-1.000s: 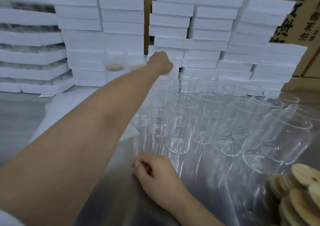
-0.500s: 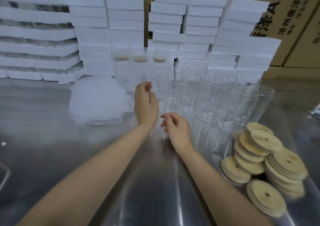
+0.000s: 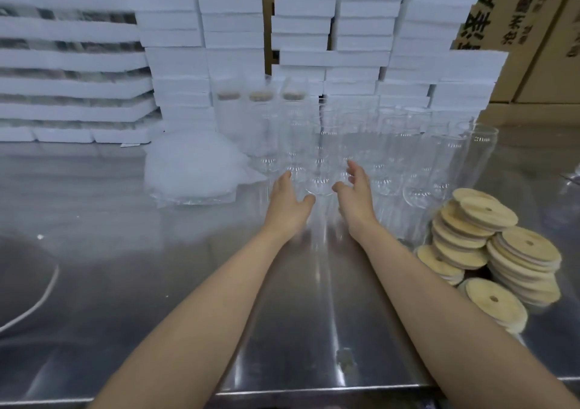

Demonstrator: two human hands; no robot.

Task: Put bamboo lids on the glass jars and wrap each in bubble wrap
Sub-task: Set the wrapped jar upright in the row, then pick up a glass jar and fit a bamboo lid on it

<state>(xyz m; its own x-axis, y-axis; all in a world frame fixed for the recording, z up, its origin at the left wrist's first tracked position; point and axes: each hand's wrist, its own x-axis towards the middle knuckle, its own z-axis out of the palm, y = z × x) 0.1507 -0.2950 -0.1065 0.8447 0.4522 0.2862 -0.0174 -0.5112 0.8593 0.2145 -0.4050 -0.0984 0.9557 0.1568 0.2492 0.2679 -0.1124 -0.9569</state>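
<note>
From where I stand, the head view shows both arms stretched across the steel bench (image 3: 157,314). The left hand (image 3: 290,203) and right hand (image 3: 356,197) hover on either side of the nearest jar (image 3: 317,170), at the near edge of a crowd of open glass jars (image 3: 408,157) in the far middle. The fingers (image 3: 287,179) of both hands are straight and spread wide, holding nothing. Whether they touch the glass I cannot tell, as it is clear and blurred. The step looks like fetching one jar to the near side for capping. I'd close both hands low round its body and lift it straight up so it doesn't knock its close-packed neighbours, then set it on bare bench. The bamboo lids (image 3: 489,245) lie heaped at the near right, handy for the right hand, and the bubble wrap (image 3: 191,170) is piled just left of the jars. Three wrapped jars (image 3: 260,110) stand at the far left of the cluster, in front of the white foam boxes (image 3: 361,63).
</note>
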